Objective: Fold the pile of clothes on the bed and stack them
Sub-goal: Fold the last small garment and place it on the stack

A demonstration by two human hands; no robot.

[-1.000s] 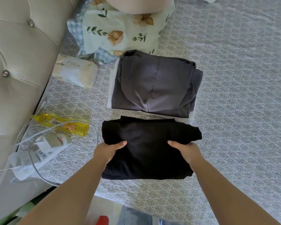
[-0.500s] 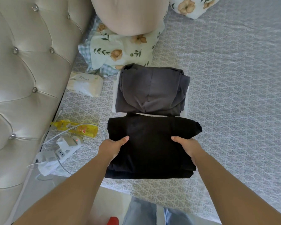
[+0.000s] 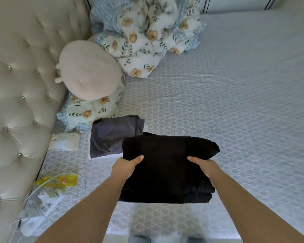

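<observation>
A folded black garment point(image 3: 167, 165) is held up off the bed point(image 3: 235, 106), its far left corner overlapping the view of a folded dark grey garment point(image 3: 111, 135). My left hand point(image 3: 125, 168) grips its left edge, thumb on top. My right hand point(image 3: 203, 166) grips its right edge the same way. The grey garment lies on a white folded piece whose edge shows beneath it, near the headboard side. My fingers under the black cloth are hidden.
A tufted cream headboard point(image 3: 19, 95) runs along the left. A round pink plush cushion point(image 3: 88, 71), a floral quilt point(image 3: 147, 37) and a floral pillow point(image 3: 93, 113) sit behind. A wipes pack point(image 3: 65, 141), yellow packet point(image 3: 60, 180) and power strip with cable point(image 3: 46, 204) lie left.
Both hands have lifted the black garment off the bed and carried it up and slightly right. The view tilted upward, revealing the cushion and quilt.
</observation>
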